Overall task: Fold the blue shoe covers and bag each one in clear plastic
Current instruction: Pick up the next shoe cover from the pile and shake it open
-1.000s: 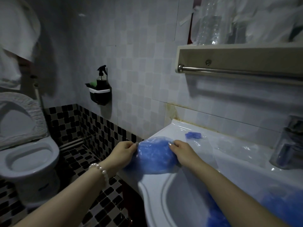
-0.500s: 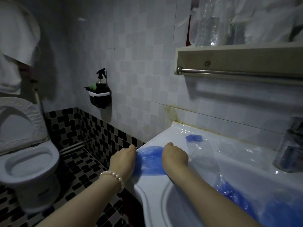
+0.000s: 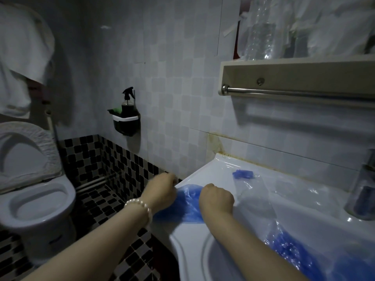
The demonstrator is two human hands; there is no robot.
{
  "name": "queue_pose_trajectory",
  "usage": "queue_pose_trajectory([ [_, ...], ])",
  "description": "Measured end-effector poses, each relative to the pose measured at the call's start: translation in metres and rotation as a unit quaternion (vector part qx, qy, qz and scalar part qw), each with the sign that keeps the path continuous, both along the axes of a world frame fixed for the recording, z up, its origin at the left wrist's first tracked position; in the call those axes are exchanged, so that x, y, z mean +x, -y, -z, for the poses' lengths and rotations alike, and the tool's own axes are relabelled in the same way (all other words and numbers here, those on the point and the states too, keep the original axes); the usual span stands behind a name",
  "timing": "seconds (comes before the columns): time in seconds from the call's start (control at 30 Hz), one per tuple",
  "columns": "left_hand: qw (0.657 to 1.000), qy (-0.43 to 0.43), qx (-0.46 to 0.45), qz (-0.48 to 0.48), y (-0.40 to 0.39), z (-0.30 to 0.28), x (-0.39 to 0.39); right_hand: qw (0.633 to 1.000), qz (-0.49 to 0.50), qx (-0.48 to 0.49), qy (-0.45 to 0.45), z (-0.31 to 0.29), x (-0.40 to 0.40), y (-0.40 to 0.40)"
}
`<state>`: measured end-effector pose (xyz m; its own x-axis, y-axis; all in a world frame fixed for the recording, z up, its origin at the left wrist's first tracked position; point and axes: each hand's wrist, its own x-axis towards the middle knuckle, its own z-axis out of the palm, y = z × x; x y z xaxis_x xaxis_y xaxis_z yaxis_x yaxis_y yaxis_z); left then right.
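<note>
Pressing blue shoe cover (image 3: pixel 187 201) on sink rim (image 3: pixel 205 177), hands knuckles-up, fingers curled.

1. A blue shoe cover (image 3: pixel 189 203), thin and crinkled, lies flattened on the white rim at lower centre of the frame.
2. A small folded blue shoe cover (image 3: pixel 242 174) sits right of centre inside a clear plastic bag (image 3: pixel 251 191).
3. A heap of loose blue shoe covers (image 3: pixel 292 248) under clear plastic fills the lower right.

Shoe cover (image 3: pixel 189 203) thin crinkled blue plastic; sink (image 3: pixel 203 246) glossy white ceramic; towel rail (image 3: pixel 294 92) shiny metal.
</note>
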<state>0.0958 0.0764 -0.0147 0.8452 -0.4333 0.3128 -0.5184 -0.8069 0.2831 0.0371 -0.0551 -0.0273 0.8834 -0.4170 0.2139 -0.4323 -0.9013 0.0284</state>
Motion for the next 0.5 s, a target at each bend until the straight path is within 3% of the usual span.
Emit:
queue_pose_trajectory([
  [0.07, 0.983, -0.170, -0.046, 0.046, 0.013, -0.008, 0.003, 1.000, -0.002, 0.012, 0.003, -0.001, -0.003, 0.001],
  [0.1, 0.977, -0.205, -0.019, 0.059, 0.017, -0.011, 0.006, 1.000, -0.001, 0.022, 0.007, -0.001, -0.005, 0.002],
  [0.2, 0.966, -0.240, 0.074, 0.053, 0.021, -0.015, 0.010, 0.998, -0.011, 0.056, 0.017, -0.002, -0.012, 0.006],
  [0.33, 0.968, -0.245, 0.006, 0.055, 0.021, -0.016, 0.010, 0.976, -0.013, 0.206, 0.066, -0.010, -0.013, 0.028],
  [0.4, 0.975, -0.189, -0.099, 0.062, 0.020, -0.023, 0.007, 0.918, -0.040, 0.349, 0.182, -0.014, -0.007, 0.046],
  [0.43, 0.985, -0.098, -0.131, 0.058, 0.018, -0.027, 0.005, 0.873, -0.066, 0.408, 0.260, -0.017, -0.006, 0.054],
  [0.47, 0.988, 0.048, -0.137, 0.058, 0.017, -0.030, 0.003, 0.825, -0.100, 0.440, 0.340, -0.020, -0.008, 0.060],
  [0.5, 0.969, 0.197, -0.133, 0.072, 0.016, -0.032, 0.001, 0.790, -0.141, 0.445, 0.399, -0.025, -0.012, 0.064],
])
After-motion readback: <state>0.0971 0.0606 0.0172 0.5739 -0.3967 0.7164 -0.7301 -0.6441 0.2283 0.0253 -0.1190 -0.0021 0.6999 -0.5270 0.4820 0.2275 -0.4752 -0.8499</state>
